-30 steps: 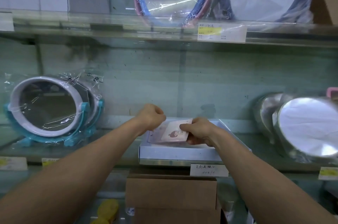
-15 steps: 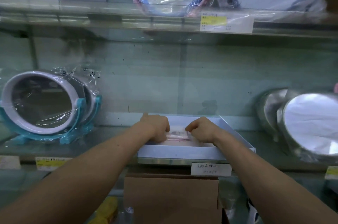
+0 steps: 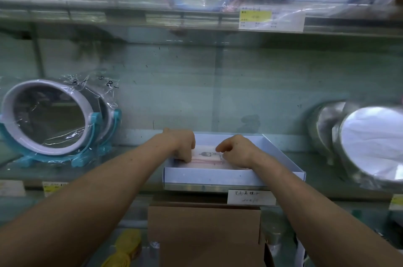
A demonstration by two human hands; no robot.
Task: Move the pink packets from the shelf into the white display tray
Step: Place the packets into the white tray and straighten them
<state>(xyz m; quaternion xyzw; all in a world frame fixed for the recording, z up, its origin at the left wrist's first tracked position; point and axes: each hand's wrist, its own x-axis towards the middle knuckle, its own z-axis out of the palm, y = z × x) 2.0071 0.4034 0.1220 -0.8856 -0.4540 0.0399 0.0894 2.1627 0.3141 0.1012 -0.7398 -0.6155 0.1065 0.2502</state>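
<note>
Bare forearms [image 3: 109, 190], bare left hand [image 3: 183, 147], right hand [image 3: 237, 152]

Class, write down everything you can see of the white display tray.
The white display tray is a shallow, open-topped rectangular box, seemingly cardboard, lying flat at the front edge of the glass shelf above a handwritten label. Pink packets lie inside; the left hand and right hand reach in, holding their ends.
</note>
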